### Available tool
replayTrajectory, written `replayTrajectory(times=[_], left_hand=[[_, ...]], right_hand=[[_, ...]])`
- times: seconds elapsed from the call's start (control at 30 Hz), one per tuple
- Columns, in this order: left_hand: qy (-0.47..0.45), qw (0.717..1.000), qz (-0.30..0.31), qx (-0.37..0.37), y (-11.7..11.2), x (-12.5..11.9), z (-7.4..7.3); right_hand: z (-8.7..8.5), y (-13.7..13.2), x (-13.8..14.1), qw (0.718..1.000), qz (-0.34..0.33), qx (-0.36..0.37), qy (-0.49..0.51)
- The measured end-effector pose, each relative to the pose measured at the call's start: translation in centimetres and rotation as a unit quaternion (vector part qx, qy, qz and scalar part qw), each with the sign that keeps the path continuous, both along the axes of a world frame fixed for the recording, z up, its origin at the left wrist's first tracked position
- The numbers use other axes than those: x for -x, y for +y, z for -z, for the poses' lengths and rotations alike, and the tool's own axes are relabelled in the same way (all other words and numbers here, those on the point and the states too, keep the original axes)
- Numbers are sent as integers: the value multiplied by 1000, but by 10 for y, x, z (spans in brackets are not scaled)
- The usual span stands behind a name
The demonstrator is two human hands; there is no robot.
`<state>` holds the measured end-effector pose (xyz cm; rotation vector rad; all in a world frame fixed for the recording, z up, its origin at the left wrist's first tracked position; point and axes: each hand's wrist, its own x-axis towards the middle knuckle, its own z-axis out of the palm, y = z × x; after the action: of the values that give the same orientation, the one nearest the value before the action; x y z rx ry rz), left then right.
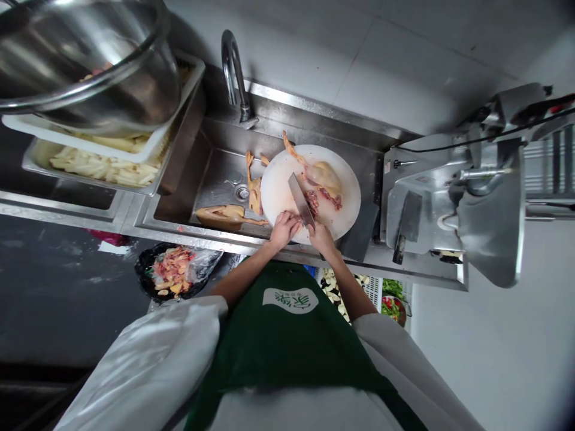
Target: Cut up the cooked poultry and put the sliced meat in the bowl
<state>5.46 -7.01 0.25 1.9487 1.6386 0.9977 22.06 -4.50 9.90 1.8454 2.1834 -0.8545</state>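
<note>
A round white cutting board (278, 191) rests over the sink's right side. On it lies a split raw bird (324, 179) with red innards showing. My right hand (321, 237) is closed on the handle of a cleaver (300, 199), whose blade points away from me across the board. My left hand (284, 228) is curled at the board's near edge, right beside the cleaver's handle; what its fingers hold, if anything, I cannot make out. I wear a green apron over white sleeves.
Two more raw birds (229, 214) lie in the steel sink (215, 173) under a tap (233, 72). Trays of pale cut strips (103, 167) and a large steel bowl (85, 60) stand left. A meat slicer (471, 191) stands right. A black bag of scraps (173, 275) sits below.
</note>
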Motion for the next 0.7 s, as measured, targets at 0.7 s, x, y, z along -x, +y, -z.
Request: replayTrajectory(times=[0.7], left_hand=[[-21,999,40,1,0,5,10]], right_hand=[[4,-10,26,999,21,26,13]])
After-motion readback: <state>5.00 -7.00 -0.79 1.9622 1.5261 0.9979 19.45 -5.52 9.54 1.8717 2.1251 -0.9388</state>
